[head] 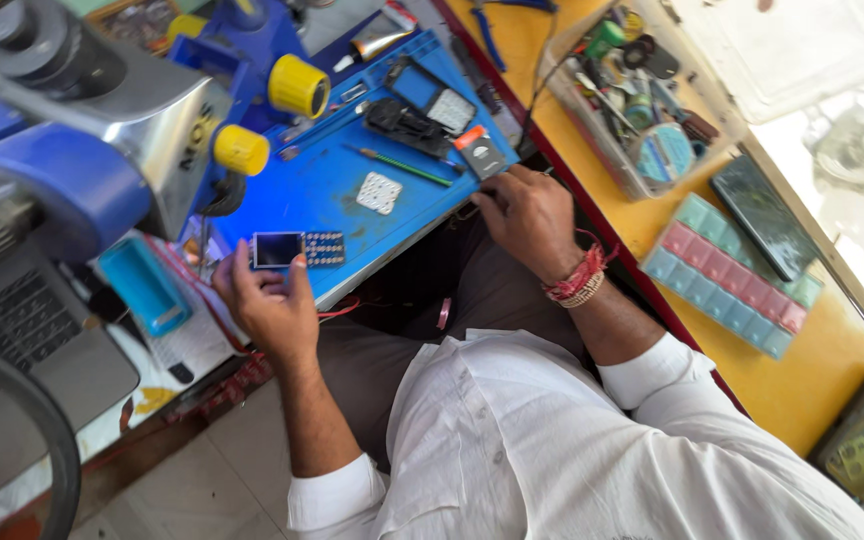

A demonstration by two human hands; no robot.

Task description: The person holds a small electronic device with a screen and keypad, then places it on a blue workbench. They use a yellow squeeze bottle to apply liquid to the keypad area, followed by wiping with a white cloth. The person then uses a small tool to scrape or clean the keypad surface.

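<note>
Microscope (72,110), parts tray (642,100), pill organiser (727,275) around blue mat (302,195).

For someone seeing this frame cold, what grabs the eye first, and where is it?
The bright blue work mat at centre, strewn with a keypad sheet, a green-handled tool and dismantled phone parts. At its near edge the left hand holds a small keypad phone, while the right hand, with red threads at its wrist, rests at the mat's other corner. A large microscope with yellow knobs looms at upper left.
</note>
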